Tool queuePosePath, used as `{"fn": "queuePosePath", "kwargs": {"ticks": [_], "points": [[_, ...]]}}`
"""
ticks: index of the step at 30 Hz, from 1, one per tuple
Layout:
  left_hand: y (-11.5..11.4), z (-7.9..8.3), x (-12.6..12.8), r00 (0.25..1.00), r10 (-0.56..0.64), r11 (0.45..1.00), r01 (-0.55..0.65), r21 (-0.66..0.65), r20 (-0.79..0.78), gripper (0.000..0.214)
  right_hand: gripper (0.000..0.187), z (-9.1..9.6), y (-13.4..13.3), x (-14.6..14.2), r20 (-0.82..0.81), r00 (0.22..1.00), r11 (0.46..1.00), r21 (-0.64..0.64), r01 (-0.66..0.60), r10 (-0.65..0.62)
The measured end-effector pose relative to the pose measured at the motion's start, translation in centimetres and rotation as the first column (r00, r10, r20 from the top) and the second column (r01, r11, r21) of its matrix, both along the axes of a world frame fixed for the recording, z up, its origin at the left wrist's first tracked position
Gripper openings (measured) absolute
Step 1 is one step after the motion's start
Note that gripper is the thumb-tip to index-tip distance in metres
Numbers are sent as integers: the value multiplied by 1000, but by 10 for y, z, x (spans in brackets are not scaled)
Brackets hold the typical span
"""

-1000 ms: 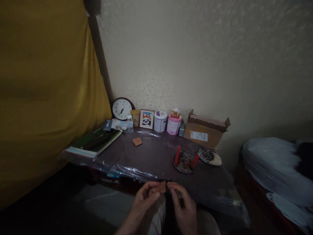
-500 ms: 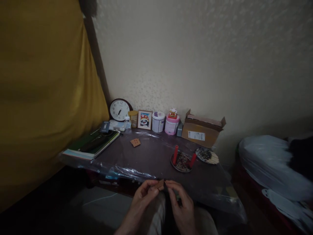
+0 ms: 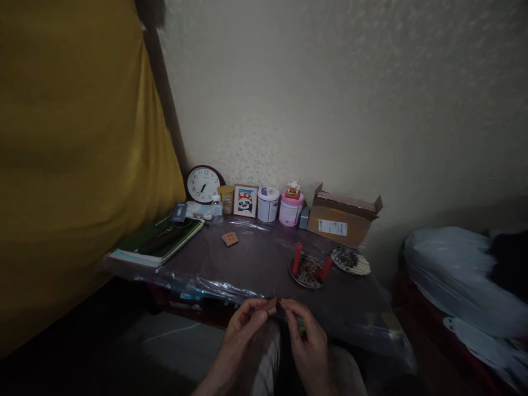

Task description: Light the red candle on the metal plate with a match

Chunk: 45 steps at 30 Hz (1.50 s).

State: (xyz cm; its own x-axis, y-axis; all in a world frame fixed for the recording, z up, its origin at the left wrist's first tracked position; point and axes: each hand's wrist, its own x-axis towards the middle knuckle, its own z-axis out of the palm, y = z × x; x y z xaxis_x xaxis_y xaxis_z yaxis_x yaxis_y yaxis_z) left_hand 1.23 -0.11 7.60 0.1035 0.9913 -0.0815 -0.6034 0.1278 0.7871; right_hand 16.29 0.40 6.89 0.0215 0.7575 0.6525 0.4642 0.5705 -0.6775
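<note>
Brown piece (image 3: 270,306): showing a shallower face than a second ago, by the tabletop's (image 3: 256,267) near edge; handling is apparently continuing.
Left hand (image 3: 245,328): reaching forward, thumb and bent fingers gripping the piece.
Right hand (image 3: 308,333): angling inward, fingertips almost meeting beside it; whether they are holding anything is indistinct.
Red candles (image 3: 297,259): rising from a dish (image 3: 307,286) toward the tabletop's right edge.

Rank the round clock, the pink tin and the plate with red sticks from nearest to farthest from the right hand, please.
1. Plate with red sticks, just beyond the right hand.
2. Pink tin, at the back of the table.
3. Round clock, at the back left.
</note>
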Motion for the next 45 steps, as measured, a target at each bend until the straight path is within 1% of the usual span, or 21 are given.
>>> {"fn": "queuePosePath", "kwargs": {"ticks": [4,7,9,11,14,16,17,19,20,21,23,24,26,30,33,37,41,45], "points": [[1,6,2,1000,24,1000,-25,16,7,19,18,4,2,-1,-5,1000,997,73,19,-18],[3,7,4,999,52,999,-52,5,12,19,20,3,8,-1,48,999,988,151,6,-13],[5,6,6,997,68,998,-68,-12,41,20,20,4,11,-1,78,996,985,173,16,-30],[6,5,7,995,68,998,-67,-20,76,20,18,11,9,1,71,995,984,165,62,-74],[7,4,8,992,66,997,-61,-47,105,20,17,26,-2,2,48,989,981,143,132,-140],[7,5,9,990,77,996,-71,-59,114,20,18,30,-6,2,73,988,978,169,120,-133],[7,5,9,990,77,996,-70,-56,121,20,19,27,-4,2,104,988,977,194,93,-114],[8,6,9,988,69,997,-65,-36,137,19,19,13,9,4,190,979,971,239,25,-72],[8,6,9,988,65,998,-62,-25,140,20,19,3,18,6,212,972,969,242,47,-100],[9,6,9,989,64,998,-62,-16,136,20,19,-6,28,9,192,969,965,238,106,-154],[10,5,8,990,76,997,-76,-6,116,20,19,-19,43,16,103,964,960,166,227,-246],[10,4,7,991,82,997,-81,-9,107,20,18,-21,47,19,57,963,958,127,255,-264],[11,2,7,991,85,996,-83,-18,106,18,17,-17,47,21,-7,969,968,54,246,-246],[11,-3,7,988,83,996,-79,-38,127,17,14,3,28,14,-67,988,990,-13,139,-140],[11,-4,8,989,83,996,-78,-44,124,16,12,9,16,4,-96,993,998,-13,68,-69],[10,-1,8,986,83,996,-78,-39,147,16,12,6,12,-7,-92,996,999,33,2,1],[7,4,8,985,71,997,-66,-35,158,15,14,7,14,-9,-29,1000,997,78,-2,4],[7,7,7,985,81,996,-76,-38,151,14,14,20,6,-7,-2,998,992,109,55,-56]]}}
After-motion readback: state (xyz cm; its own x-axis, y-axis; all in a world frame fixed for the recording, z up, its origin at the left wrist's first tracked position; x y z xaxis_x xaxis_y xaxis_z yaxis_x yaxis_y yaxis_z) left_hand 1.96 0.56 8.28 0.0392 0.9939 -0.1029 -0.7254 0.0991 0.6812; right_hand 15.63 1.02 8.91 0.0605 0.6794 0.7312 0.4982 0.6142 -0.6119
